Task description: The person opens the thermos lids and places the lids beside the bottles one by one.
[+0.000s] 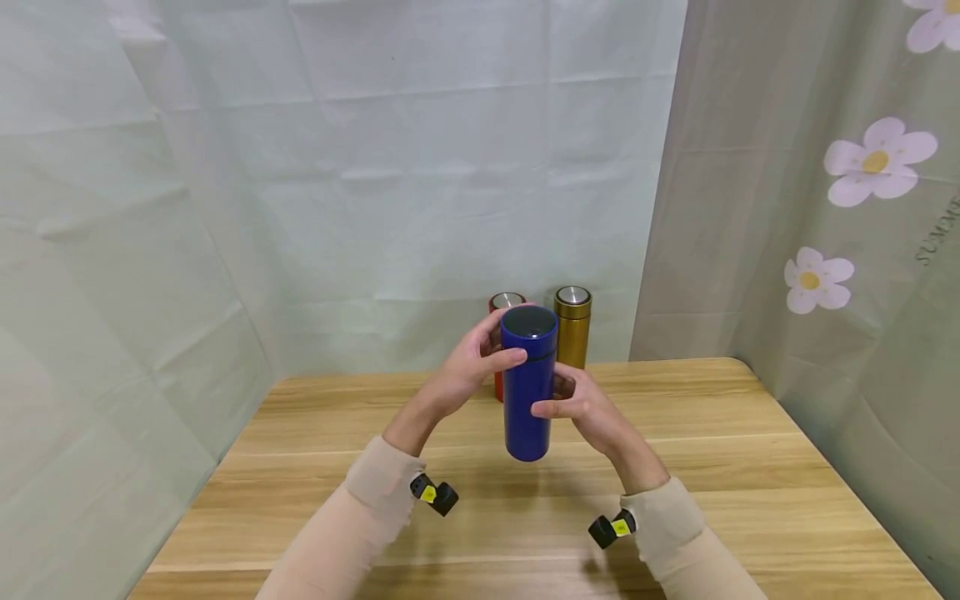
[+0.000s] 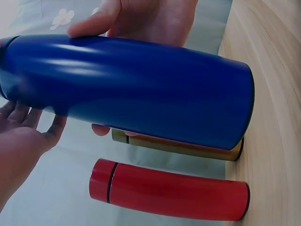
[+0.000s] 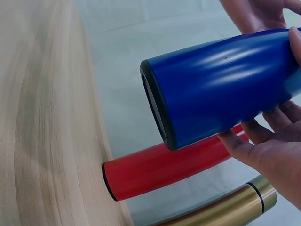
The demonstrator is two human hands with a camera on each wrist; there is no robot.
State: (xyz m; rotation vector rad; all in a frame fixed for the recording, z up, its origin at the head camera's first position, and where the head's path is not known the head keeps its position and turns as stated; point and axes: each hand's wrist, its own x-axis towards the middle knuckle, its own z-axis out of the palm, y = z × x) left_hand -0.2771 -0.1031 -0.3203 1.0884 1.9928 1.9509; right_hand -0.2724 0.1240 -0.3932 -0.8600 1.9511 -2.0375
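Note:
A blue thermos flask (image 1: pixel 527 408) with a dark, shiny lid top is held up off the table, nearly upright, between both hands. The left hand (image 1: pixel 472 362) grips it around the lid, thumb across the near side. Lower down, the right hand (image 1: pixel 592 410) holds the body from the right, its thumb on the front. Behind it stand a red thermos flask (image 2: pixel 174 190), partly hidden in the head view, and a gold thermos flask (image 1: pixel 573 333). In the right wrist view the blue flask's dark base rim shows, with the red flask (image 3: pixel 160 169) beyond it.
The wooden table (image 1: pixel 315 467) spreads beneath the hands, its back edge close to the pale curtain (image 1: pixel 420 208). On the right hangs a grey curtain with printed flowers (image 1: pixel 881 162). Each wrist wears a small black camera (image 1: pixel 435 493).

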